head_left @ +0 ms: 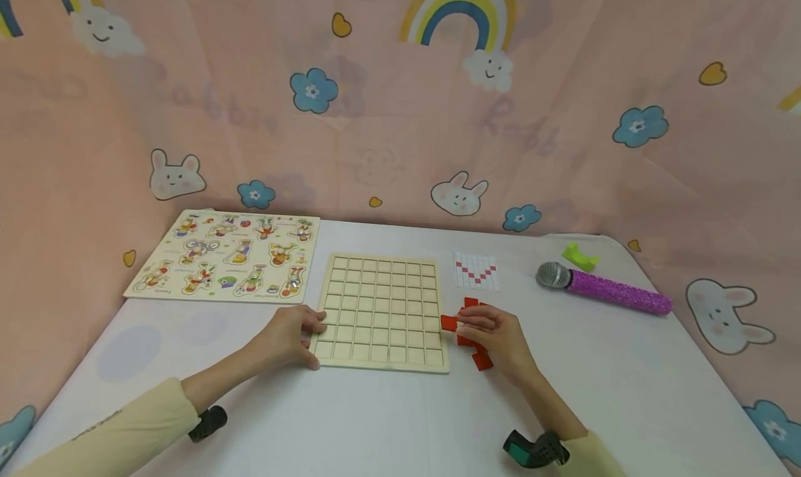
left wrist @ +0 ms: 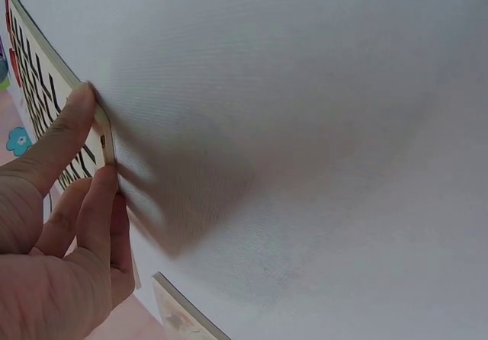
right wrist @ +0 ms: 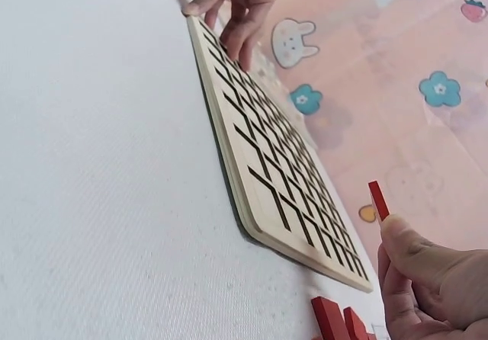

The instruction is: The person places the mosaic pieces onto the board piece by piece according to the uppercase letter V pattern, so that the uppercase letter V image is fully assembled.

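A pale wooden grid board (head_left: 383, 313) lies on the white table, its square cells bare. My left hand (head_left: 289, 334) grips the board's near left corner, thumb on the front edge and fingers along the left side, as the left wrist view (left wrist: 76, 203) also shows. Off the board's right edge, my right hand (head_left: 497, 334) pinches a thin red square tile (right wrist: 378, 200) between thumb and fingers, raised above the table. Several more red tiles (head_left: 482, 361) lie loosely beneath and beside that hand, partly hidden by it.
A small card (head_left: 477, 272) with a red V pattern on a grid lies behind the tiles. To the right are a purple glittery microphone (head_left: 616, 293) and a lime-green plastic piece (head_left: 580, 257). A wooden picture puzzle board (head_left: 215, 268) sits back left. A printed pink cloth hangs behind.
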Demonstrator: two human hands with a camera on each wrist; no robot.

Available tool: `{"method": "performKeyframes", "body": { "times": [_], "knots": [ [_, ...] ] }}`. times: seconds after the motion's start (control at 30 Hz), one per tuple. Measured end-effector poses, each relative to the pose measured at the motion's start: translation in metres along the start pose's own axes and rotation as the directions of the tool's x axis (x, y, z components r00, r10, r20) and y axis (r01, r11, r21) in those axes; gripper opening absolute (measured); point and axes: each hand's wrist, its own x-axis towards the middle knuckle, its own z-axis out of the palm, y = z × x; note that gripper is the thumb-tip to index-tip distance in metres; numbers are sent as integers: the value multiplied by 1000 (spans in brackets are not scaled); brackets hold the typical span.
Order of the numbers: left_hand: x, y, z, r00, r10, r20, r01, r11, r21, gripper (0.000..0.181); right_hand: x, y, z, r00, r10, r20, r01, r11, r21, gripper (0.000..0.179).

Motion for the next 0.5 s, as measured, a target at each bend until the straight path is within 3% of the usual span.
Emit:
{"method": "performKeyframes", "body": {
  "times": [0.5],
  "knots": [
    [0, 2, 0, 1000, -19, -2, 19, 1000, -7, 55, 8, -1, 38, 996, -84, 33, 84, 996, -22, 30]
  ]
}}
